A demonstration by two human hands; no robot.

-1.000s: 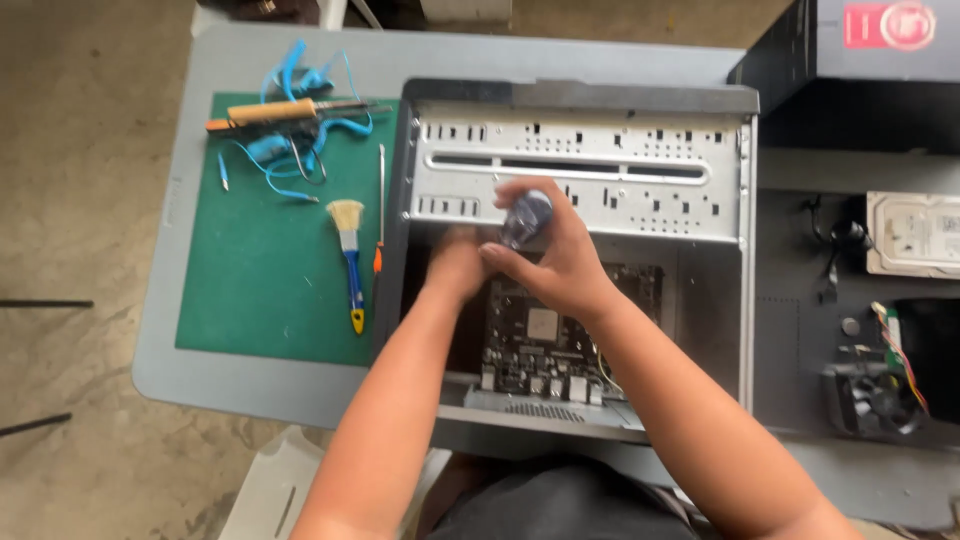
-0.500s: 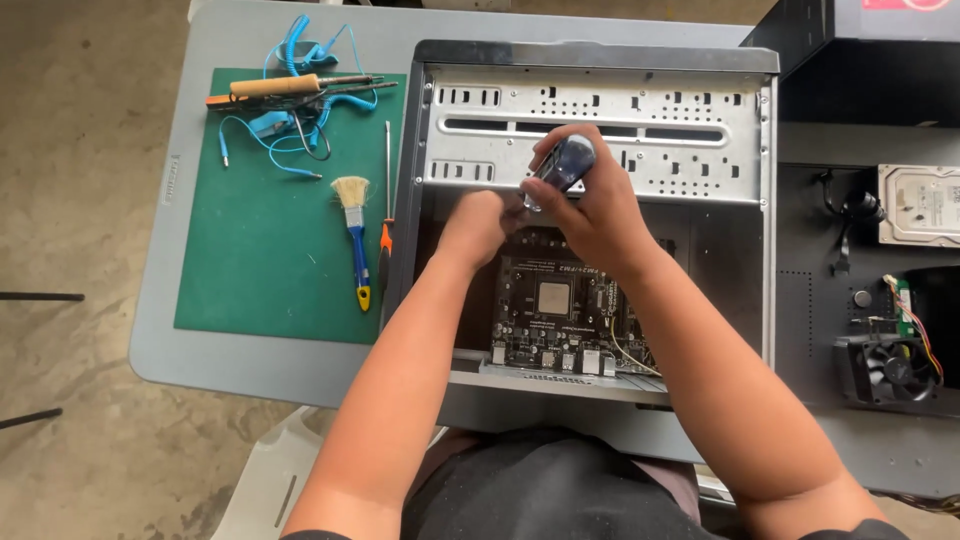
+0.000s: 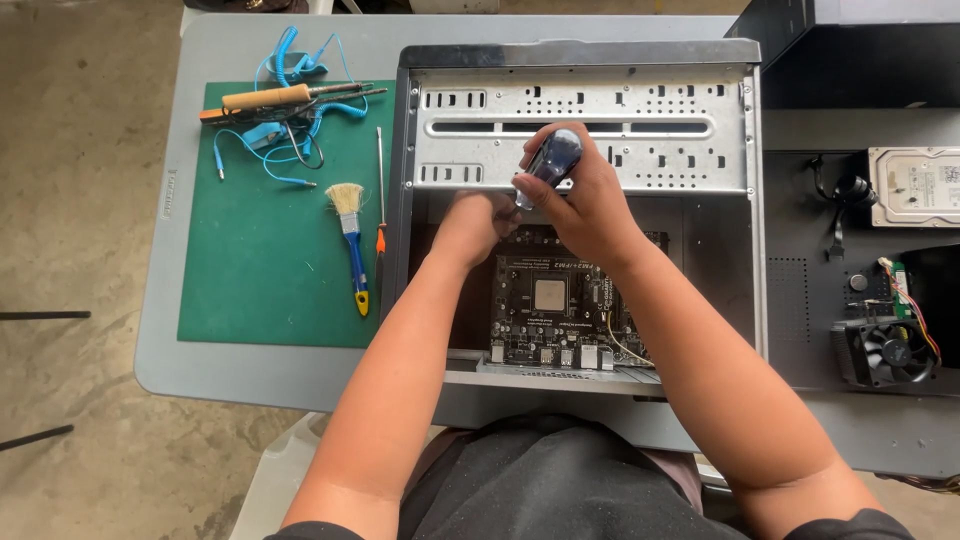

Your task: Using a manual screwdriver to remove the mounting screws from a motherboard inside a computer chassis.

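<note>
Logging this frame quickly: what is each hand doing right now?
Left hand: down inside the computer case, grip cannot be told.
Right hand: closed around a screwdriver handle.

1. Light: bright, even and diffuse, daylight in character; source not visible in frame.
2. Shadows: soft and short. A faint shadow lies under the brush (image 3: 349, 243) on the green mat (image 3: 270, 290); the inside of the open computer case (image 3: 575, 130) is darker below its perforated metal plate.
3. Glare: none harsh. The clear screwdriver handle (image 3: 553, 160) shows a small highlight; the grey counter (image 3: 165, 330) reads pale, slightly washed.
4. Dark zones: black surface at right loses detail around the fan (image 3: 888, 350).
5. Sharpness: centre crisp, motherboard (image 3: 555, 300) parts resolved. Both hands sharp, no motion blur.
6. Edges: mild wide-angle bowing of counter edges; lower-frame clothing soft.
</note>
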